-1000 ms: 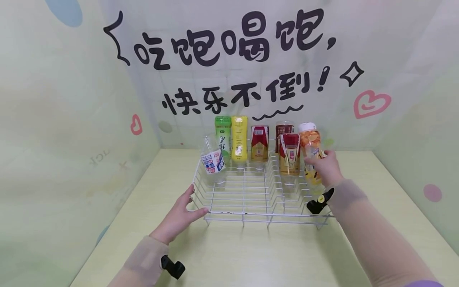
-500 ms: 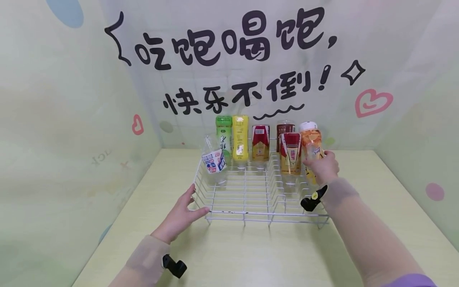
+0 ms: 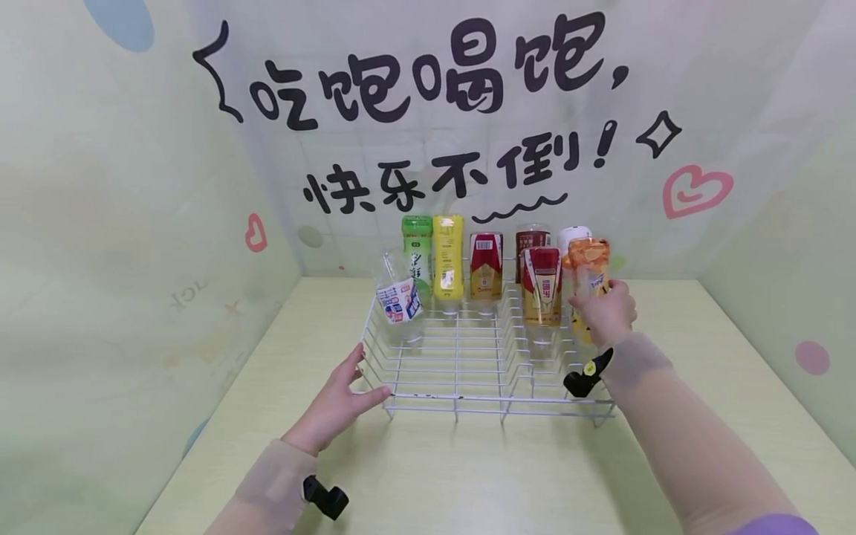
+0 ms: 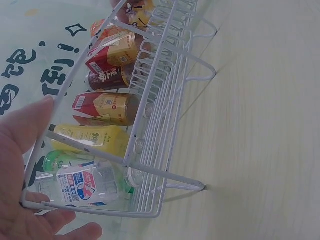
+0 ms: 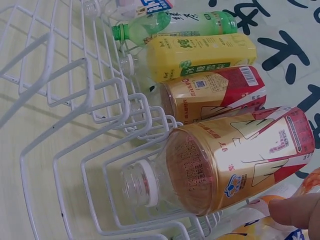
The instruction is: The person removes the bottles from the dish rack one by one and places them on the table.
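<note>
On the right side of a white wire dish rack (image 3: 455, 398), my right hand (image 3: 611, 312) grips an orange-labelled drink bottle (image 3: 591, 260), tilted to the right. A white-topped bottle (image 3: 574, 236) shows partly behind it. My right thumb (image 5: 295, 215) presses on its label in the right wrist view. Beside it a red-and-gold bottle (image 3: 542, 286) stands upside down, neck in the wires. My left hand (image 3: 337, 405) holds the rack's near left corner, thumb along the front wire and fingers at the side; in the left wrist view the wires (image 4: 90, 212) run past the fingertips.
Several more bottles stand neck-down along the rack's back: a green one (image 3: 416, 249), a yellow one (image 3: 448, 256), a red-and-gold one (image 3: 486, 264) and a dark red one (image 3: 531, 236). A clear bottle (image 3: 399, 297) leans at the left. The pale table (image 3: 468, 475) meets printed walls.
The orange-labelled bottle has tipped to the right and down with my right hand, uncovering more of the white-topped bottle behind. My left hand stays at the rack corner.
</note>
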`<action>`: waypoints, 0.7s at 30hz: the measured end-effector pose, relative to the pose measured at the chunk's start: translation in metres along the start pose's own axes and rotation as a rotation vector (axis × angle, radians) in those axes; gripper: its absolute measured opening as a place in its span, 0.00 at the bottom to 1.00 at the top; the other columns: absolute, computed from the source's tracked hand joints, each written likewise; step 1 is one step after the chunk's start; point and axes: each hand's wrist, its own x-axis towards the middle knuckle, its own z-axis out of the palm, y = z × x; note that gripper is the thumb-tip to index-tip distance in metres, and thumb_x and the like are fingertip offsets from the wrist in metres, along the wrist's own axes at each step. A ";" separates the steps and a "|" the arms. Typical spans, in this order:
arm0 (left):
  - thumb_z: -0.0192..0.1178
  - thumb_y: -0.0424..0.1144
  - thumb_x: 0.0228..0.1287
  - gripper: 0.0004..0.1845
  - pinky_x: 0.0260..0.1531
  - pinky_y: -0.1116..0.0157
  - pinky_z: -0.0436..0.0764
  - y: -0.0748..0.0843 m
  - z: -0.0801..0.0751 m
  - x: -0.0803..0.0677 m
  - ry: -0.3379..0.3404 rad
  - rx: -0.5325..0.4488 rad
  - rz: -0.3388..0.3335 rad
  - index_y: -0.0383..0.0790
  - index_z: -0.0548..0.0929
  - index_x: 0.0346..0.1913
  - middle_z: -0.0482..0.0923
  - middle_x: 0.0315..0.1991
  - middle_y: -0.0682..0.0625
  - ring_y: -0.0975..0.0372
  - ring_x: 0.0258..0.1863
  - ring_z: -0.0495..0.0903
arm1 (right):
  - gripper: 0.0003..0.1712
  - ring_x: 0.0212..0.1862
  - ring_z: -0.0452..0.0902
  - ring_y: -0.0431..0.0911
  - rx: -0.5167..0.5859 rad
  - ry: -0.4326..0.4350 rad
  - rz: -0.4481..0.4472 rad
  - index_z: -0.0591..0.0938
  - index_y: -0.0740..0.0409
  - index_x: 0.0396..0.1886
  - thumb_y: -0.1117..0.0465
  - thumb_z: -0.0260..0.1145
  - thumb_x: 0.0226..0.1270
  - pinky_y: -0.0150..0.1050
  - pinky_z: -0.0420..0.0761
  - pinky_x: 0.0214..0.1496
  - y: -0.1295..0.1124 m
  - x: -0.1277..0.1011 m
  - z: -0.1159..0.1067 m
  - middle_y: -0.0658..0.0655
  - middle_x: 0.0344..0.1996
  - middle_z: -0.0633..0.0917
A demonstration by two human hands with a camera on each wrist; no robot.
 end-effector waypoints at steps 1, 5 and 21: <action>0.69 0.47 0.58 0.54 0.58 0.40 0.68 0.000 0.000 0.000 0.000 -0.001 0.000 0.46 0.41 0.77 0.43 0.76 0.44 0.42 0.72 0.50 | 0.53 0.68 0.53 0.63 0.003 0.002 -0.001 0.47 0.58 0.76 0.52 0.69 0.61 0.58 0.68 0.62 0.000 0.000 0.000 0.68 0.69 0.58; 0.69 0.46 0.58 0.54 0.58 0.40 0.68 0.001 0.000 0.000 -0.004 -0.008 0.004 0.45 0.41 0.77 0.42 0.76 0.44 0.42 0.71 0.50 | 0.52 0.65 0.57 0.61 0.041 0.003 -0.005 0.49 0.58 0.76 0.52 0.69 0.61 0.55 0.72 0.60 0.000 0.000 -0.003 0.67 0.68 0.62; 0.68 0.48 0.59 0.54 0.59 0.40 0.67 0.002 0.000 -0.002 -0.016 -0.010 0.007 0.44 0.42 0.77 0.42 0.76 0.44 0.42 0.72 0.49 | 0.50 0.61 0.65 0.56 0.124 -0.023 -0.135 0.49 0.57 0.76 0.54 0.68 0.63 0.48 0.74 0.56 -0.017 -0.012 -0.030 0.64 0.66 0.67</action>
